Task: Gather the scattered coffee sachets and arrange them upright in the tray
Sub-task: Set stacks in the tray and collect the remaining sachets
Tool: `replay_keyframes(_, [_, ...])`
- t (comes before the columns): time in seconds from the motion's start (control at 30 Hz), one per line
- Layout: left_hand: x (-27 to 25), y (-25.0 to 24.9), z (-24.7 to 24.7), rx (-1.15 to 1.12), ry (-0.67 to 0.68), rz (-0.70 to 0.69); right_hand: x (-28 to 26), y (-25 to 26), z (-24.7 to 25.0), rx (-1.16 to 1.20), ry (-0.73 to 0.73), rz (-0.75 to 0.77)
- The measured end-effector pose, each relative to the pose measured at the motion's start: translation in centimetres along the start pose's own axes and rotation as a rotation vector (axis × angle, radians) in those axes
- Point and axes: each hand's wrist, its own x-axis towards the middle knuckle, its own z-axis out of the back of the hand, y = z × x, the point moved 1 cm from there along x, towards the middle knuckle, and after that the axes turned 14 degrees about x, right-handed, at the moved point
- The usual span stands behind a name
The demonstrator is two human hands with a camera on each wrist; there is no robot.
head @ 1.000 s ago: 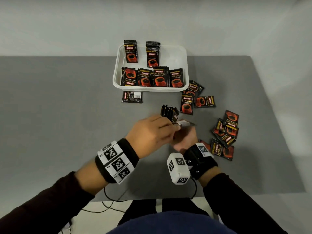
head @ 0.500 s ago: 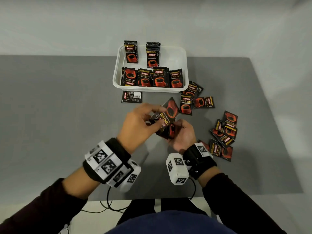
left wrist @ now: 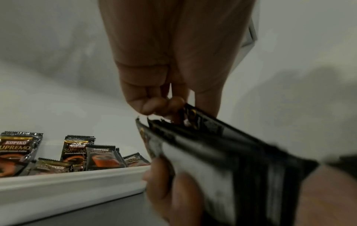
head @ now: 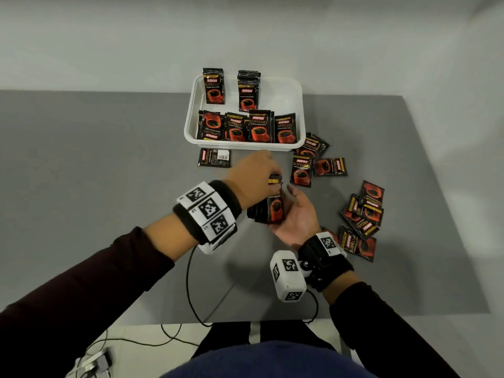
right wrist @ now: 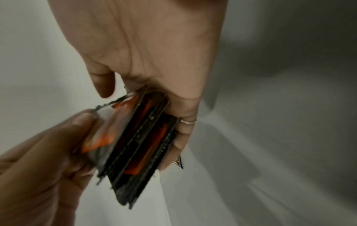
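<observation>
A stack of black-and-red coffee sachets (head: 274, 211) lies in my right hand (head: 294, 205), palm up above the grey table, fingers curled round its far side. My left hand (head: 268, 174) reaches over from the left and pinches the stack's top edge. The left wrist view shows the curled fingers (left wrist: 154, 105) on the sachets (left wrist: 222, 160). The right wrist view shows the stack (right wrist: 141, 145) edge-on between both hands. The white tray (head: 299, 105) behind holds several sachets (head: 260, 128) standing upright in two rows.
Loose sachets lie flat on the table: one (head: 214, 157) left of the tray's front, a few (head: 301, 170) just right of my hands, a heap (head: 364, 214) further right. A wall stands close behind the tray. A cable (head: 191, 290) hangs at the near edge.
The stack has turned from edge-up to face-up in my right palm. My left hand, which was turning one sachet, has moved forward onto the stack's top edge.
</observation>
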Motion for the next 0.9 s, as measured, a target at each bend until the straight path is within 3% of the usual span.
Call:
replay_keyframes(0.13, [0.1,-0.2,-0.5,0.057,-0.059,0.019,-0.4,0.1,0.1,-0.097,0.027,0.003])
replay_keyframes(0.2, [0.0,0.5,0.1,-0.06,-0.173,0.05,-0.5,0.1,0.2,-0.054,0.02,0.002])
replay_keyframes(0.3, [-0.1,4.5,0.5,-0.281,-0.261,0.229,-0.9,0.4,0.2,0.069,0.038,0.016])
replay_keyframes(0.43, [-0.8,11.7,-2.0,-0.063,-0.016,0.426,-1.2,0.9,0.5,0.068,0.077,0.01])
replay_keyframes(0.53, [-0.6,14.1,-4.8,0.115,0.142,0.401,-1.2,0.9,0.5,0.066,0.098,0.007])
replay_keyframes(0.63, [-0.3,14.9,-6.8,0.136,0.201,0.391,-1.1,0.8,0.7,0.075,0.073,0.016])
replay_keyframes(0.77, [0.0,14.6,-7.6,0.219,0.181,0.437,-0.9,0.7,1.1,0.092,0.031,0.039])
replay_keyframes(0.9, [0.4,14.2,-7.4,0.143,0.301,0.527,-0.8,0.8,1.2,0.102,0.009,0.046])
